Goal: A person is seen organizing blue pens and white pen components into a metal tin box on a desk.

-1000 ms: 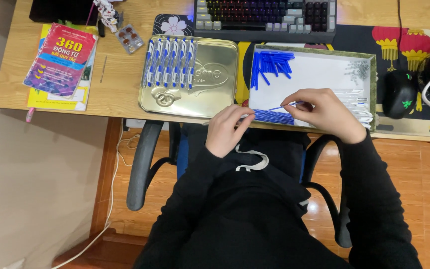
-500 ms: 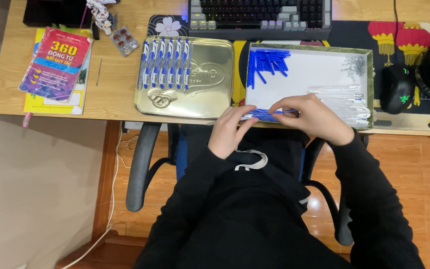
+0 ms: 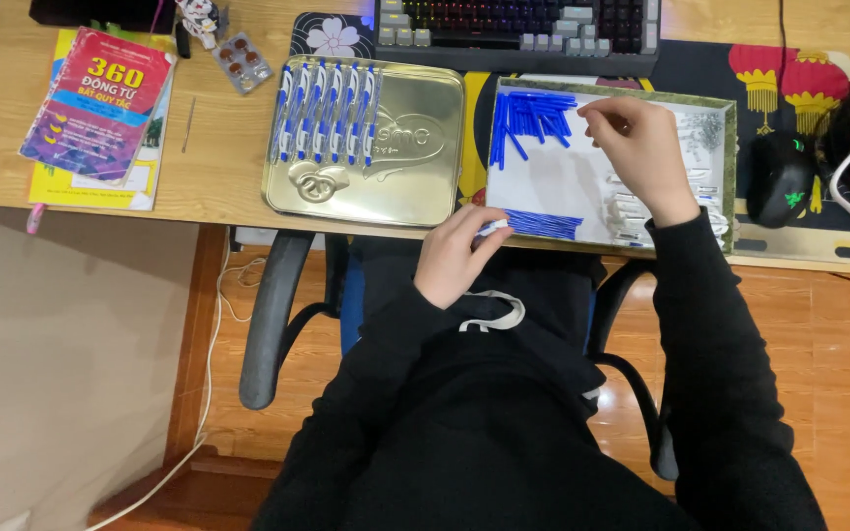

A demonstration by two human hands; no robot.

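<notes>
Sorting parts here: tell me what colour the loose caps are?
Blue; the loose caps show best in the head view.

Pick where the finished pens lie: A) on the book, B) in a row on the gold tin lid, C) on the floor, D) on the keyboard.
B: the blue-and-white pens lie side by side in a row on the gold tin lid, left of the tray.

Red-and-purple book cover (image 3: 100,103) over a yellow one at desk's left, foil blister pack of brown pills (image 3: 241,62) beside it, gold embossed tin (image 3: 366,143) at centre
</notes>
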